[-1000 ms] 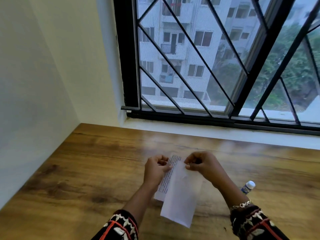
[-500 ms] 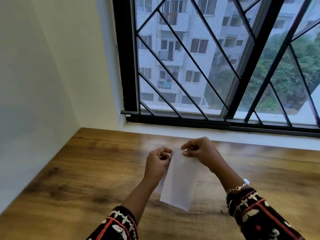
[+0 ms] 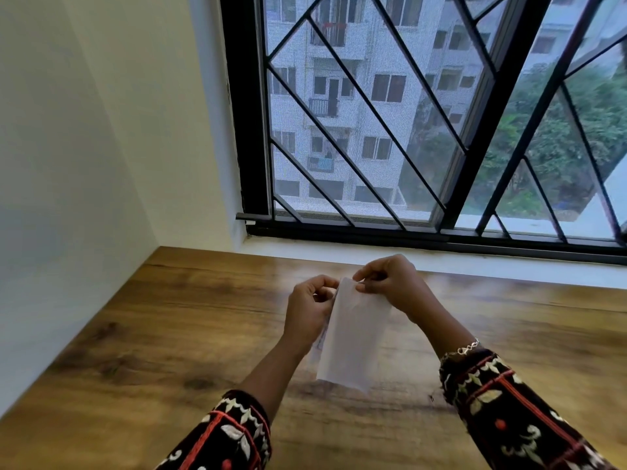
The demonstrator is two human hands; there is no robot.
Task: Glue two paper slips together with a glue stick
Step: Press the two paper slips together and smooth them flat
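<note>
Here both hands, left hand (image 3: 310,308) and right hand (image 3: 390,284), pinch thin white paper slips (image 3: 353,337) above wood-grain table (image 3: 169,334).

A wooden counter (image 3: 169,334) meets a white wall (image 3: 84,130) on the left; beyond its far edge, a black-barred window (image 3: 407,130) shows an apartment building (image 3: 339,96) and trees (image 3: 559,147).

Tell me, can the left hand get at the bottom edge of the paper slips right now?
Probably not at once: the left hand is pinching the paper slips at the top, as is the right hand.
</note>
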